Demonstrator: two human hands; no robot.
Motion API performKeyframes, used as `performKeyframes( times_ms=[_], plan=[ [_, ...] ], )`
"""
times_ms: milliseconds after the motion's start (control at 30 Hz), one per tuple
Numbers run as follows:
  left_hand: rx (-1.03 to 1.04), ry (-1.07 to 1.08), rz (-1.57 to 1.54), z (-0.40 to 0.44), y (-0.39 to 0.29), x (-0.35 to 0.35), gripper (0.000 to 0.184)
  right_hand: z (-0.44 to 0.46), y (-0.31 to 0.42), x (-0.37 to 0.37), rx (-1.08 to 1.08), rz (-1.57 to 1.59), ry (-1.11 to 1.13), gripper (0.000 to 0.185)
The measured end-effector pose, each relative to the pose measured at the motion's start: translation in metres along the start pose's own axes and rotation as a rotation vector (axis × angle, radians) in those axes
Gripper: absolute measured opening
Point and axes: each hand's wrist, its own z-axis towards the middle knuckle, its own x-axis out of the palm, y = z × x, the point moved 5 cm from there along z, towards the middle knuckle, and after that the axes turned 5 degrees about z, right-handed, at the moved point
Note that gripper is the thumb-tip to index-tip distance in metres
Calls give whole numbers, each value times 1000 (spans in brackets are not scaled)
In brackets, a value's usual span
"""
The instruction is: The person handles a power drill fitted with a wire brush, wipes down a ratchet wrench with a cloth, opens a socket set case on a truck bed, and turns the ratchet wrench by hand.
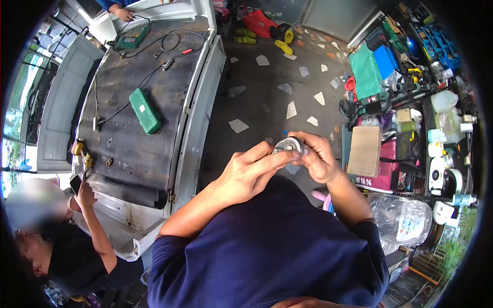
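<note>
The left hand point(249, 169) and right hand point(319, 158) pinch a small, rounded, silvery metal part point(288, 145) off the white-sided truck bed's point(149, 164) right edge, where a loosened grip could drop it onto the dark, pale-patched floor point(257, 95).

We record silver-grey on the metal part point(285, 145) and navy on the shirt point(267, 246). We log the floor point(257, 84) as dark grey, scattered with angular pale patches, some orange. We note the case point(145, 111) green, the shoes point(284, 47) yellow.
</note>
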Motion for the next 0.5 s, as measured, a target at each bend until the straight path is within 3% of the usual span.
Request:
performKeyframes(
  times_ms=[167, 233, 300, 367, 433, 467, 500],
  plan=[
    [28, -70, -41, -3, 14, 4, 40, -7, -18, 6, 140, 447, -27, 30],
    [-18, -15, 49, -5, 19, 7, 39, -5, -21, 14, 331, 824, -30, 31],
    [-46, -33, 75, -4, 24, 10, 37, -15, -32, 10, 500, 915, -94, 35],
    [-133, -73, 43, -5, 29, 12, 37, -13, -25, -4, 353, 385, -196, 34],
    [-212, 9, -13, -3, 34, 18, 40, -8, 6, -9, 66, -635, -321, 27],
    [-244, 33, -54, -1, 34, 20, 39, -5, 9, -7, 59, -629, -305, 27],
    [-247, 27, -47, -1, 33, 22, 39, -3, 20, -4, -79, -759, -318, 23]
  ],
)
